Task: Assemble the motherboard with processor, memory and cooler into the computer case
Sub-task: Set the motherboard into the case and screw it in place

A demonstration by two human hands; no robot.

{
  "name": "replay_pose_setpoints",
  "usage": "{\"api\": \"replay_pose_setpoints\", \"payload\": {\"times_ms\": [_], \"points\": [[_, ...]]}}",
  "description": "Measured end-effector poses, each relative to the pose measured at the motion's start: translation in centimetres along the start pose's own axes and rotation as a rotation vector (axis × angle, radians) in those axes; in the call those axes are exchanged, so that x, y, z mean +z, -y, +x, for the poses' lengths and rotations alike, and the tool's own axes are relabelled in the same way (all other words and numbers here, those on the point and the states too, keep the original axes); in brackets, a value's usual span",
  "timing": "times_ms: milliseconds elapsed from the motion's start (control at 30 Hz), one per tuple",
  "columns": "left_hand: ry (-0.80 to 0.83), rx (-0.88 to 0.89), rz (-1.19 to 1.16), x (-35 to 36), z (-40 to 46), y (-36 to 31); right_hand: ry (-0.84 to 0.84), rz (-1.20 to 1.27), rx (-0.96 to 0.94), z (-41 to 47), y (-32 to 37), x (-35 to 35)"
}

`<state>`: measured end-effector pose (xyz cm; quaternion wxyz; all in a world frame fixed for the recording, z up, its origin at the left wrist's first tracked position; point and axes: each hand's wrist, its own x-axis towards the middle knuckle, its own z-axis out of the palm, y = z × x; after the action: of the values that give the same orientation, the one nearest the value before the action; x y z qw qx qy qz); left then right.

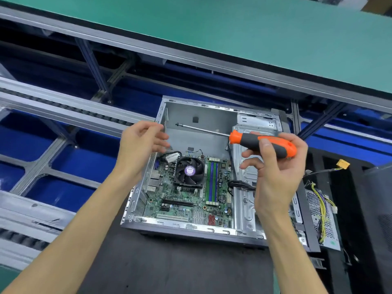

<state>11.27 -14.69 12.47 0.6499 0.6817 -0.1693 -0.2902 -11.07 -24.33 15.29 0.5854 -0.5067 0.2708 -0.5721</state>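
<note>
2 hands hover above the work. My right hand [273, 164] curls round the orange and grey rubber-grip handle of the long steel-shafted screwdriver [263, 143], thumb on top, shaft pointing left across the case. My left hand [142, 143] hangs loosely curled near the tip, holding nothing I can make out; a screw between its fingertips would be too small to see. Below them, the green motherboard [186, 206] with its black fan cooler [189, 171] and green and blue memory sticks [212, 183] lies flat in the open grey steel computer case [246, 200], which rests on a black mat [169, 268]. I judge the board stiff but fragile, best held by its edges, never by the cooler. Mounting screws are too small to tell. My right wrist hides part of the drive bay, and the grey power supply [322, 221] with yellow wires is partly hidden behind the case's right wall.
</note>
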Motion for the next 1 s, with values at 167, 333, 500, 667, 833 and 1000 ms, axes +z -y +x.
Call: {"api": "replay_pose_setpoints", "payload": {"times_ms": [167, 333, 500, 667, 833, 1000], "points": [[0.004, 0.2, 0.264, -1.4, -0.5, 1.2, 0.23, -0.079, -0.017, 0.8, 0.2, 0.7], [-0.037, 0.27, 0.29, -1.2, -1.2, 2.2, 0.532, -0.282, 0.081, 0.6, -1.4, 2.2], [-0.094, 0.286, 0.285, -0.9, -1.3, 2.6, 0.813, -0.487, 0.11, -0.3, -3.6, 4.0], [-0.091, 0.38, 0.36, -0.9, -1.9, 2.7, 1.003, -0.614, 0.087, -1.7, -5.2, 5.1], [-0.133, 0.436, 0.46, -1.0, -1.8, 2.9, 1.109, -0.657, 0.086, -2.8, -6.2, 5.4], [-0.148, 0.386, 0.463, -1.0, -1.5, 3.3, 1.179, -0.688, 0.077, -3.8, -6.8, 5.3]]}}
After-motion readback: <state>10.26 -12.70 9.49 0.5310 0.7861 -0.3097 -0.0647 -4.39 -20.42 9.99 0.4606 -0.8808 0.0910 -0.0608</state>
